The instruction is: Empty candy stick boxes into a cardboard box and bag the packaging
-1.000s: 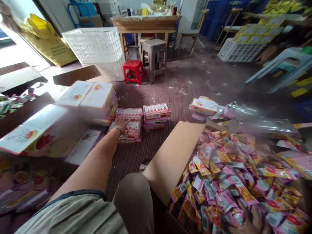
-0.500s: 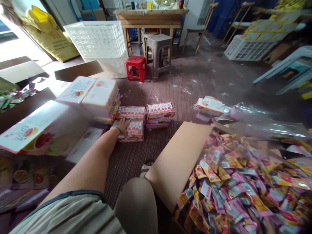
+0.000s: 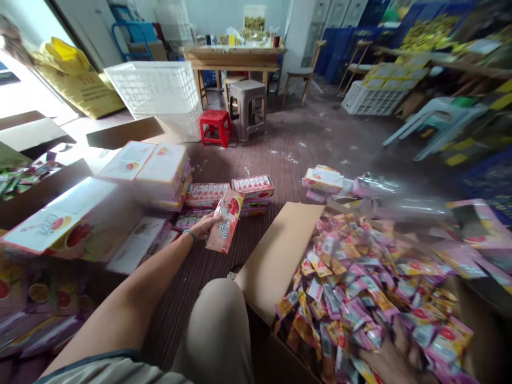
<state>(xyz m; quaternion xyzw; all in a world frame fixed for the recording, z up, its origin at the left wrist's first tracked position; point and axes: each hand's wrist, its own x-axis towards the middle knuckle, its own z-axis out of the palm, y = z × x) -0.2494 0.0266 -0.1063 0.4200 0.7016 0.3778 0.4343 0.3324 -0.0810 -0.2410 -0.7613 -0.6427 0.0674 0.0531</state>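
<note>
My left hand (image 3: 205, 225) reaches out over the floor and grips a pink carton (image 3: 226, 221) by its edge, tilted up off the floor. Just beyond it lie low stacks of filled pink cartons (image 3: 253, 186) showing rows of packets. My right hand (image 3: 394, 360) lies low at the right in a big open cardboard box (image 3: 280, 256) heaped with small pink and yellow sachets (image 3: 360, 288); its fingers are blurred and partly buried among them. My knee (image 3: 218, 320) is between the two arms.
Stacks of white and pink printed boxes (image 3: 156, 168) stand at the left. A white plastic crate (image 3: 158, 88), a red stool (image 3: 216, 125) and a grey stool (image 3: 248, 101) stand further back before a wooden table (image 3: 236, 56). Loose cartons and plastic wrap (image 3: 360, 186) lie at the right.
My left hand, which rested on a flat carton on the nearest stack, has lifted that carton and tilted it up towards me. My right hand has come into view in the sachets.
</note>
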